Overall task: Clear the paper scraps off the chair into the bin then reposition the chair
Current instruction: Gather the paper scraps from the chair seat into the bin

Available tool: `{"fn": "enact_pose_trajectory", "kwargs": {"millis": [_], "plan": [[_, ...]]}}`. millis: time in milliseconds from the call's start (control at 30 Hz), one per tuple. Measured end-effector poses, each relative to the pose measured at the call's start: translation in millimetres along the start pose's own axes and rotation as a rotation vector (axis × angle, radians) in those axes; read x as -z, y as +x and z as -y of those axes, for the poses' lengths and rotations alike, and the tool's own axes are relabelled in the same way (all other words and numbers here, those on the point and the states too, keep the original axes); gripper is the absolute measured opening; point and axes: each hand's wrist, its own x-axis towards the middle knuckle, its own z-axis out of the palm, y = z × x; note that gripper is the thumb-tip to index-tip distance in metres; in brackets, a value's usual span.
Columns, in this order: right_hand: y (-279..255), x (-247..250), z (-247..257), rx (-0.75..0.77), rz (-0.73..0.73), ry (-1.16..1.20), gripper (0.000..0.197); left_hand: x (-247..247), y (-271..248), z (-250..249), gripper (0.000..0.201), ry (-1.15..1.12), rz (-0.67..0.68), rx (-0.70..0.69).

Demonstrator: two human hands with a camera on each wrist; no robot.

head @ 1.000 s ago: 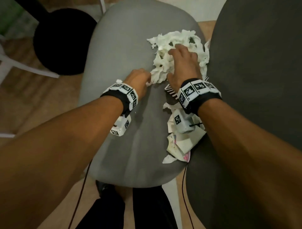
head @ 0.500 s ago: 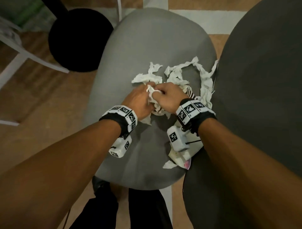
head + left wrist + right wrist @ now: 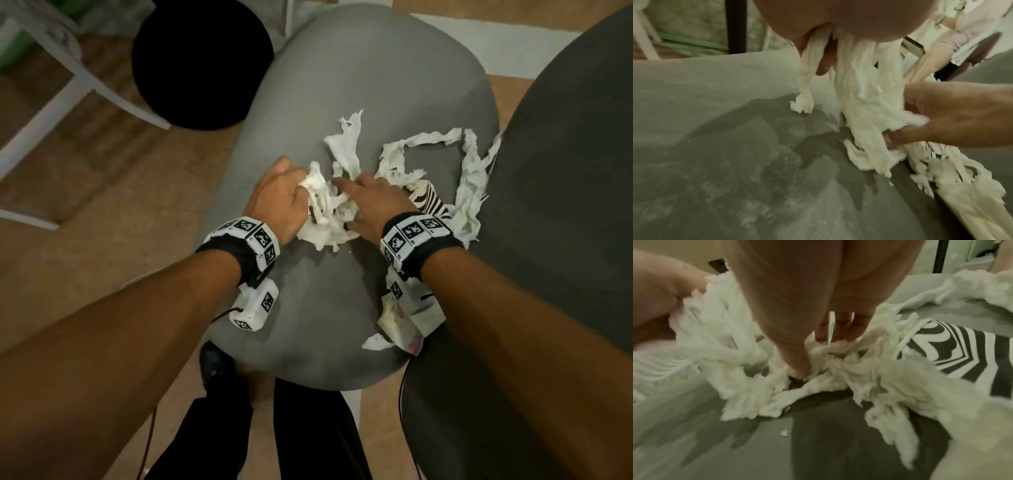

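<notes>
Where the shredded white paper scraps [image 3: 329, 212] bunch at the middle of the grey upholstered chair seat [image 3: 342, 85], the left hand [image 3: 277, 202] grips a wad with curled fingers. Opposite it, the right hand [image 3: 373, 202] presses into the same heap, thumb and fingers closing on strands. More strips trail toward the seat's right edge, over a black-and-white striped card [image 3: 428, 198]. Left of the seat stands a round black bin [image 3: 202, 61].

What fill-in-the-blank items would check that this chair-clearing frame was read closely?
1. The torn white paper scraps lie on the ____ chair seat.
2. The left hand ____ a bunch of scraps.
3. A black-and-white ____ card lies beside the right hand.
4. The round black bin stands on the ____.

Missing words: grey; grips; striped; floor
</notes>
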Motion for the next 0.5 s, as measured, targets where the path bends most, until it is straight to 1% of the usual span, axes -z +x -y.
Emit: {"fn": "enact_pose_trajectory", "kwargs": {"millis": [33,67,133,167,233,300,333,367,400,433,467,500], "plan": [[2.2,-2.1,3.7,0.010,-0.042,-0.028,0.056,1.0,-1.5,5.0,0.022,-0.009,-0.019,0.025],[2.8,-2.6,6.7,0.000,-0.066,-0.019,0.042,2.9,-3.4,8.8,0.028,0.003,-0.033,0.052],[0.1,-2.2,11.8,-0.022,-0.121,0.053,0.027,5.1,-5.9,19.0,0.041,0.066,-0.044,0.078],[-2.4,-1.1,14.9,-0.022,-0.169,0.086,0.025,5.9,-6.7,23.8,0.046,0.103,-0.038,0.080],[-8.3,1.0,22.9,0.004,-0.262,0.082,0.029,7.9,-10.5,31.4,0.047,0.133,-0.037,0.073],[-12.3,1.9,31.0,0.015,-0.305,0.107,0.032,11.3,-16.7,36.1,0.035,0.088,-0.065,0.079],[-13.1,2.2,35.3,0.011,-0.314,0.175,0.029,14.3,-21.4,37.4,0.025,0.041,-0.074,0.095],[-14.2,3.1,39.8,0.001,-0.319,0.253,0.023,17.5,-25.9,39.9,0.020,-0.002,-0.074,0.115],[-15.4,5.0,44.7,-0.007,-0.320,0.304,0.019,22.0,-30.3,42.1,0.026,-0.030,-0.066,0.131],[-16.9,6.7,49.8,-0.008,-0.326,0.327,0.020,25.7,-34.9,45.1,0.032,-0.035,-0.056,0.128],[-18.9,8.8,54.7,-0.005,-0.340,0.334,0.023,29.7,-39.6,47.2,0.029,-0.017,-0.053,0.110],[-20.6,11.1,60.4,-0.008,-0.362,0.342,0.024,34.0,-44.3,49.4,0.022,0.000,-0.056,0.085]]}}
